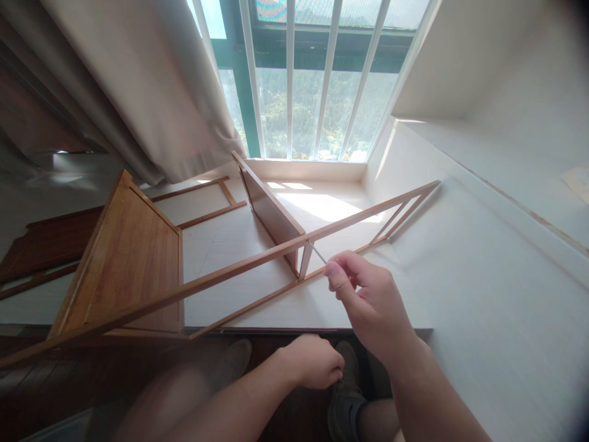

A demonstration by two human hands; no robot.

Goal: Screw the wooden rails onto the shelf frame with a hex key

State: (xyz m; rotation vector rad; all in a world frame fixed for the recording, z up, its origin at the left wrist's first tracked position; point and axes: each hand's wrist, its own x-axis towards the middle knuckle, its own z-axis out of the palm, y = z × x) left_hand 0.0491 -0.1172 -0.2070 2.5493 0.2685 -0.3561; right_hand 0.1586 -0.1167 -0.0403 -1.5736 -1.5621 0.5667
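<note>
My right hand (pixel 363 294) is closed in a pinch on the near end of a thin metal rod (pixel 318 252). The rod's far tip meets the long upper rail of a wooden frame (pixel 257 259), where a short crosspiece and a brown shelf panel (pixel 271 212) join it. Below, over the floor edge, my left hand (pixel 313 362) is curled closed; whatever is inside it, if anything, is hidden. A second, lighter wooden panel (pixel 138 270) stands against the frame at the left.
A further wooden side frame (pixel 207 199) and a dark wooden board (pixel 55 239) lie at the left on the white platform (pixel 216 245). Behind are a grey curtain (pixel 151 80) and a barred window (pixel 313 92). A white wall (pixel 483 258) rises at the right. My shoes are below the platform edge.
</note>
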